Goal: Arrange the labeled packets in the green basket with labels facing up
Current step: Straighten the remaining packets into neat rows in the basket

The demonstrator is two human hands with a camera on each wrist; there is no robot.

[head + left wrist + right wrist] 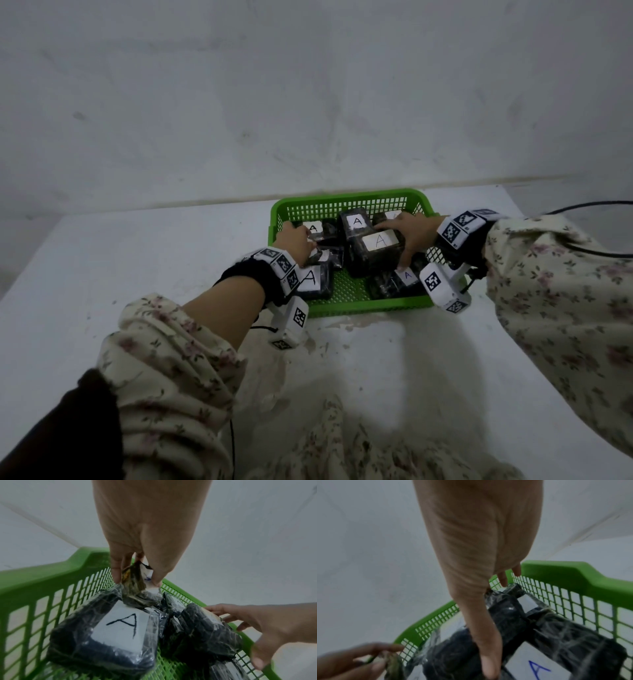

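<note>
Packets (pixel 375 253) fill our green basket (pixel 346 200), dark and wrapped in clear plastic, most showing a white label with an A. Our left hand (pixel 295 242) pinches a crumpled packet (pixel 139 588) at the basket's left side, above another packet (pixel 109 639) lying label up. Our right hand (pixel 409 233) spreads over a big packet in the middle and grips it, thumb near us. The basket sits on the white bench (pixel 137 260) by a wall. A black cable (pixel 589 205) runs behind our right sleeve (pixel 555 291).

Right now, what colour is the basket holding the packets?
Bright green: the basket shows best in the head view.
</note>
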